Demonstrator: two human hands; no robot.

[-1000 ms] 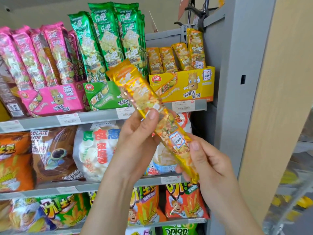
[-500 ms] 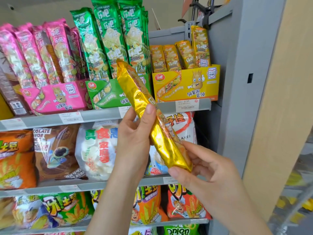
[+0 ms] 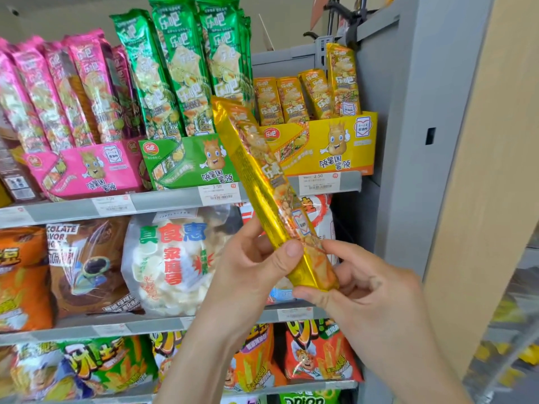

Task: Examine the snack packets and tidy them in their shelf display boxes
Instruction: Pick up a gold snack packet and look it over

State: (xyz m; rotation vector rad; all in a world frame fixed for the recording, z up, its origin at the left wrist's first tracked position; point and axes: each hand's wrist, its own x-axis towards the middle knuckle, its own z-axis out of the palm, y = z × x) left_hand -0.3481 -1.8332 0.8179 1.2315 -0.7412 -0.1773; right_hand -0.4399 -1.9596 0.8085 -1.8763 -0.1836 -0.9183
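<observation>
Packet (image 3: 271, 193) print-side forward again — base between hands (image 3: 248, 278)

Three display boxes on record: pink box (image 3: 87, 170), green box (image 3: 186, 161), yellow box (image 3: 329, 144). Boxed yellow packets (image 3: 291, 97): four. Loose yellow packet (image 3: 256, 173): one. Green packets (image 3: 180, 68), front row: three. Pink packets (image 3: 90, 83): count unclear.

The packet (image 3: 262, 182) is shiny gold with snack pictures. The pink box (image 3: 87, 170), green box (image 3: 186, 161) and yellow box (image 3: 329, 144) each bear a cartoon potato.
</observation>
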